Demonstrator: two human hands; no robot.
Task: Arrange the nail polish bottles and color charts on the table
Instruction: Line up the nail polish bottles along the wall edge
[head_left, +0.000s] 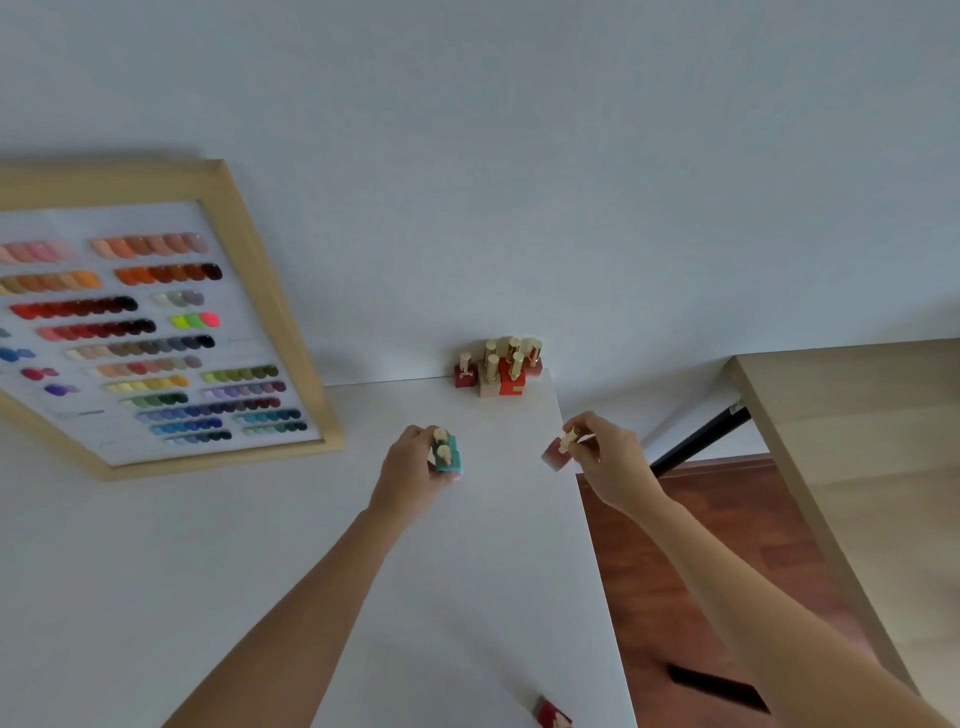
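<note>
Two teal nail polish bottles (447, 453) with gold caps sit in my left hand (413, 467), just above the white table (467, 571). My right hand (605, 457) pinches the gold cap of a dusty pink bottle (557, 453) near the table's right edge. A cluster of several red, orange and beige bottles (498, 370) stands at the far right corner against the wall. A wood-framed color chart (150, 332) with rows of colored swatches leans at the left. A dark red bottle (553, 713) lies at the near edge, partly cut off.
Beyond the right edge of the white table is reddish wooden floor (701, 545). A light wooden tabletop (857, 441) with a black leg (698, 436) stands to the right. A pale wall rises behind everything.
</note>
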